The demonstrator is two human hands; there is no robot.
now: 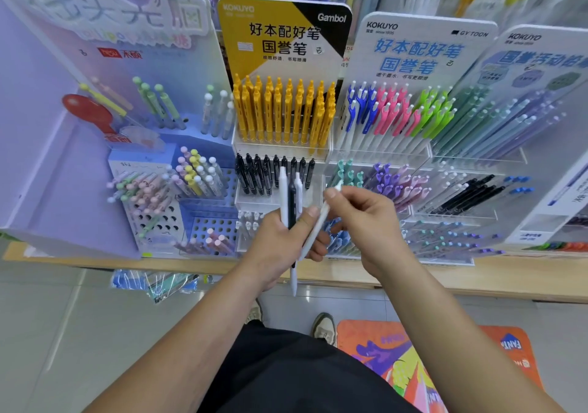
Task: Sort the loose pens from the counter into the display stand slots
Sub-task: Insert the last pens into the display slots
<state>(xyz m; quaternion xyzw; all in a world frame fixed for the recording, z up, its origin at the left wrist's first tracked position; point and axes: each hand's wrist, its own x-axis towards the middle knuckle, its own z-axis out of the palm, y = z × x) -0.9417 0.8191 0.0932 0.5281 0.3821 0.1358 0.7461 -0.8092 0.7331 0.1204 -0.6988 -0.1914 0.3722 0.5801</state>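
Pinching one white pen point(319, 221) between thumb and fingertips, my right hand point(362, 221) is holding it just beside my left hand point(276, 247). My left hand is wrapping its curled fingers round a bundle of three pens point(291, 199), two white and one black, which are standing upright.

Beyond both hands, stands are lining the far side of the wooden counter point(477, 272). The yellow stand point(280, 30) is rising straight ahead, with rows of black pens point(273, 174) on its lower tier. The white display stand point(423, 49) is sitting to its right, its tiers stepping down towards me. On its middle tier, at the left end, a row of mint-clipped pens point(346, 174) is leaning back, clips up.

That row is what matters for the pen I am pinching. Its long axis is running from near-left, where the lower end is lying against my left fingers, to far-right. Its mint top end point(339, 186) is pointing up and away, just short of the mint row, which lies far and slightly right of my grip. My right hand is the nearer one to it.

I am judging that this pen belongs there. It is already lying clip-end far, as the stored ones do, so I am expecting to lift it clear of my left fingers and lower its near end into the slot.
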